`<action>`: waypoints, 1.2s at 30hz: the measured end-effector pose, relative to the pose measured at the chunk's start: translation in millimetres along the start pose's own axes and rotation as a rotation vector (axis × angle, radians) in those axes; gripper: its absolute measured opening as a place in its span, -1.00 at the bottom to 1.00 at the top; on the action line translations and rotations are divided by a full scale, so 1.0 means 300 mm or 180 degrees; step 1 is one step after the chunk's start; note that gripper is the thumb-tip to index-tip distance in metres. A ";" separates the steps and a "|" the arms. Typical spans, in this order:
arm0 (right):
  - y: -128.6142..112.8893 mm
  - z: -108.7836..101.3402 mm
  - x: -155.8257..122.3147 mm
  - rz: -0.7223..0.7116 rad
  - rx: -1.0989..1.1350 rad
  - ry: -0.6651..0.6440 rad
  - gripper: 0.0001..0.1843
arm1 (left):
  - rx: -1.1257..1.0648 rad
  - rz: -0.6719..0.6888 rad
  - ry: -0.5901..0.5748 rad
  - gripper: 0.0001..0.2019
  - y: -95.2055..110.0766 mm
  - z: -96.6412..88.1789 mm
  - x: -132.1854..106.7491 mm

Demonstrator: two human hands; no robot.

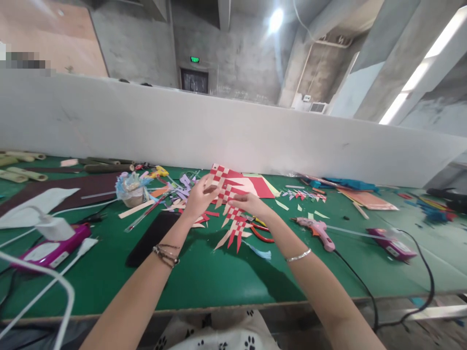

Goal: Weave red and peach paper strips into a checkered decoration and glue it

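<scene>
A woven paper fish chain (238, 224) in red and cream checks hangs between my hands above the green table. My left hand (200, 195) pinches its upper left side. Fingers of my right hand (251, 203) close on its middle right edge. Pointed red and cream strips stick out from the lower pieces, and a pale blue tassel (260, 252) shows below them. Behind my right hand lie red-handled pliers (260, 234), partly hidden. Red and cream paper sheets (260, 185) rest on the table just beyond the woven piece.
A pink glue gun (316, 228) lies at the right, its cord running over the table edge. Left of my hands are a dark tablet-like slab (155, 239), a cup of ribbons (132, 190) and a purple power strip (54, 250). A white partition (219, 131) stands behind.
</scene>
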State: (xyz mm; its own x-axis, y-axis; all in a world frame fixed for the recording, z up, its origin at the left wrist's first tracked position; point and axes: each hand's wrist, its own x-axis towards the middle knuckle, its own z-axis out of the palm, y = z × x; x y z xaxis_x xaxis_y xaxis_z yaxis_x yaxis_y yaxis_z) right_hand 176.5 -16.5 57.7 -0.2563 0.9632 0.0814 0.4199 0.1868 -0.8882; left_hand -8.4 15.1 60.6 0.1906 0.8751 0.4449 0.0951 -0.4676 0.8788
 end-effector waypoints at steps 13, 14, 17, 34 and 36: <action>-0.281 -0.150 0.130 -0.0444 0.1126 0.1547 -0.66 | -0.1578 -0.0697 -0.1193 -0.37 -0.071 0.041 -0.035; -0.282 -0.149 0.140 -0.0442 0.1203 0.1611 -0.68 | -0.1507 -0.0706 -0.1262 -0.43 -0.088 0.058 -0.049; -0.279 -0.143 0.160 -0.0499 0.1371 0.1649 -0.72 | -0.1131 -0.0718 -0.1274 -0.43 -0.102 0.110 -0.078; -0.223 -0.191 0.233 -0.0594 0.1431 0.1979 -0.70 | -0.0475 -0.1012 -0.1082 -0.64 -0.167 0.103 -0.152; -0.230 -0.196 0.236 -0.0609 0.1402 0.2029 -0.71 | -0.0423 -0.1051 -0.1081 -0.65 -0.173 0.096 -0.160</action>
State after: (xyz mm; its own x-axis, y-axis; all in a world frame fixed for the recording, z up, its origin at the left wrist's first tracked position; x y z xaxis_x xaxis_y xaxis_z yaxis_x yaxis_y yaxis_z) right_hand 180.7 50.3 151.3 0.3141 0.8720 0.3754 0.0021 0.3947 -0.9188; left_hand 5.7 -6.3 -11.6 0.4812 0.8732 0.0770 0.0830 -0.1328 0.9877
